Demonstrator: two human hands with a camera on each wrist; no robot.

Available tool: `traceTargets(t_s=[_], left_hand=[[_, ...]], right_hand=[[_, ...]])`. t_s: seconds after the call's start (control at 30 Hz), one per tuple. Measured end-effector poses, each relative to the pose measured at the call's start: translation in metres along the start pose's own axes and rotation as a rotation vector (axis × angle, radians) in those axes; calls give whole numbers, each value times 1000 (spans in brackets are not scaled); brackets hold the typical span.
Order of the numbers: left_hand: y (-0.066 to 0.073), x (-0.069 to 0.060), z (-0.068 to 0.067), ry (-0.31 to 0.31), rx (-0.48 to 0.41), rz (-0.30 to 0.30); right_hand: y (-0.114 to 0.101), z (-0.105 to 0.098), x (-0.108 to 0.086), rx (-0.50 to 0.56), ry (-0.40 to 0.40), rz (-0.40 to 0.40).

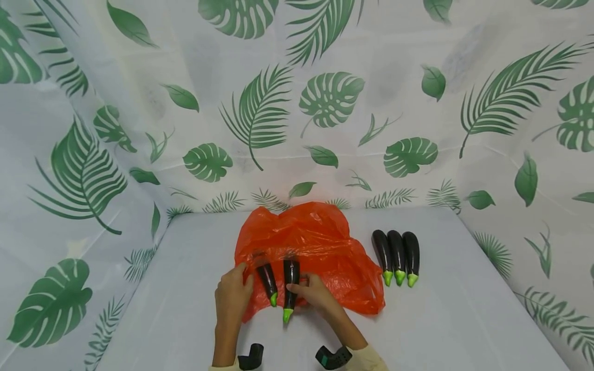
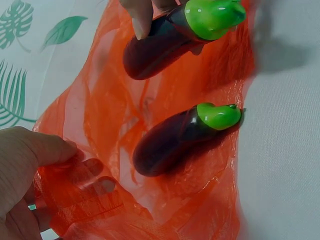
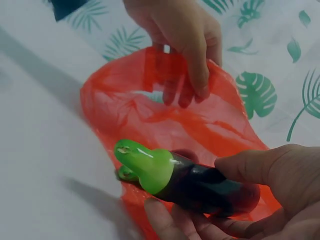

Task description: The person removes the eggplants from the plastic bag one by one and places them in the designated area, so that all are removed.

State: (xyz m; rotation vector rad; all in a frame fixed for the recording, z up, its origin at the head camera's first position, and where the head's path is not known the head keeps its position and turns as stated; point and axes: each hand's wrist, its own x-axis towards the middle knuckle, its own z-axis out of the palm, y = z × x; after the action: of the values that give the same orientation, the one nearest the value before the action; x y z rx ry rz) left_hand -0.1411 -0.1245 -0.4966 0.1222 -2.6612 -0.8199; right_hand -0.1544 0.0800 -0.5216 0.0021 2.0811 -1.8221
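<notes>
A red plastic bag (image 1: 320, 242) lies spread on the table. My left hand (image 1: 233, 292) pinches the bag's left edge, thumb on one side and fingers showing through the film in the left wrist view. My right hand (image 1: 312, 289) grips a dark eggplant (image 3: 210, 187) with a green cap, holding it above the bag with its cap toward me. A second eggplant (image 2: 175, 140) lies at the bag's mouth, between the two hands, its cap near the bag's front edge. In the right wrist view the held eggplant mostly hides it.
Three more eggplants (image 1: 396, 255) lie side by side on the table to the right of the bag, caps toward me. The white table (image 1: 185, 257) is bordered by a leaf-patterned curtain (image 1: 287, 113) at the back and sides.
</notes>
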Motion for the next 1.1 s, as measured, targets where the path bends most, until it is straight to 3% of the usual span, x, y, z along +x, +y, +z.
traceTargets(t_s=[0.47, 0.8, 1.1], left_hand=[[2, 0, -2, -8, 21, -4], [3, -3, -1, -32, 9, -18], [4, -1, 1, -34, 2, -16]], right_hand=[[6, 4, -20, 193, -103, 95], [1, -2, -40, 217, -145, 87], [-15, -19, -51, 198, -154, 39]])
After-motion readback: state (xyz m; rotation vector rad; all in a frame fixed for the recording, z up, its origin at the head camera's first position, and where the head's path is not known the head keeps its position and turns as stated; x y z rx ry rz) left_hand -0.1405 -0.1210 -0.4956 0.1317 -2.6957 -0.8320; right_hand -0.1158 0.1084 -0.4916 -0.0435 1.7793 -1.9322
